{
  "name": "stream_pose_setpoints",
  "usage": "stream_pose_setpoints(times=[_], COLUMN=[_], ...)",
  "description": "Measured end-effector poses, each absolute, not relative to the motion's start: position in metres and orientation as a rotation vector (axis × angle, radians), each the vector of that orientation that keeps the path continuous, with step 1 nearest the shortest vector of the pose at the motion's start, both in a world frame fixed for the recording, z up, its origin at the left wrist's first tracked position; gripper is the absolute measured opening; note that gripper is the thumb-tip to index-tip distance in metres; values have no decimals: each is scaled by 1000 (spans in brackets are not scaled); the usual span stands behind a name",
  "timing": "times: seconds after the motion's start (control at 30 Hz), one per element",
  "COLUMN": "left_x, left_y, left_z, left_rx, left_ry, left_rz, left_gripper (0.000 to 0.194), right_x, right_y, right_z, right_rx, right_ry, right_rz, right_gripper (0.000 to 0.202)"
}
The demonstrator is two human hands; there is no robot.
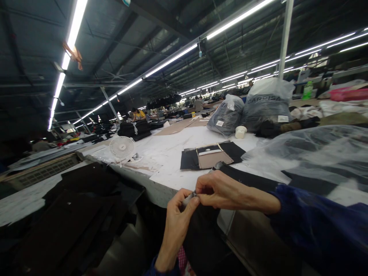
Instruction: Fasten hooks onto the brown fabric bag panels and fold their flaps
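Pinching a small grey piece (189, 198) btwn both hands, left hand (178, 216) and right hand (221, 190) closed on it, near edge of the white surface (172, 153). Dark fabric (201, 237) hangs just below; desk fan (122, 147) far left, tan panel (213, 156) w/ black pieces beyond.

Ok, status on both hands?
Left hand and right hand both pinch small grey piece. Black fabric beneath. Nothing blocking.

Your bench layout, near edge to far side

Before your hands, fabric pieces (211, 155) lie on the bench (169, 153); the small fan (122, 147) stands to their left, the cup (240, 132) behind them, and filled bags (250, 109) behind the cup.
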State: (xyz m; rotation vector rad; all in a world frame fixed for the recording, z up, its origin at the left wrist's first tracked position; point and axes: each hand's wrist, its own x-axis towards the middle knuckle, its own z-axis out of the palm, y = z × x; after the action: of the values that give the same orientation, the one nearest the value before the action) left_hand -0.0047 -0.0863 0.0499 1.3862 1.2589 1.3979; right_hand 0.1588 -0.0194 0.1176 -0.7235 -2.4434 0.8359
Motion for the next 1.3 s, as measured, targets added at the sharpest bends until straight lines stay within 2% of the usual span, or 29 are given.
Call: stream_pose_setpoints(times=[0.1, 0.27, 0.33, 0.53, 0.73, 0.83, 0.9, 1.0, 1.1, 1.3], left_x=[-4, 3, 6, 8, -4, -21, -32, -36, -27, -16], left_y=[-84, -81, -79, -81, -81, -78, -79, -84, -89, -90], left_z=[47, 42, 39, 27, 32, 42, 48, 57, 63, 63], left_rx=[1370, 1151, 1036, 1105, 1062, 991, 1125, 1613, 1907, 2108], left_ry=[1245, 1035, 949, 839, 771, 867, 1099, 1496, 1640, 1677], left_rz=[1462, 1598, 1599, 1629, 1752, 1970, 2032, 1696, 1361, 1367], left_gripper=[36, 30, 31, 35, 50, 38, 29, 20, 13, 15], right_x=[158, 153, 150, 149, 152, 152, 152, 149, 147, 148], right_y=[-18, -11, -9, -10, -7, -5, -6, -11, -16, -19], right_z=[115, 100, 93, 90, 94, 94, 94, 92, 92, 92], right_rx=[-748, -637, -608, -707, -837, -886, -879, -852, -844, -824], right_ry=[-2421, -2089, -2016, -2108, -2079, -2094, -2136, -2229, -2282, -2265], right_rz=[987, 1613, 1699, 1609, 1502, 1411, 1317, 1187, 1140, 1236], right_gripper=[8, 9, 9, 8, 6, 5, 4, 4, 5, 3])
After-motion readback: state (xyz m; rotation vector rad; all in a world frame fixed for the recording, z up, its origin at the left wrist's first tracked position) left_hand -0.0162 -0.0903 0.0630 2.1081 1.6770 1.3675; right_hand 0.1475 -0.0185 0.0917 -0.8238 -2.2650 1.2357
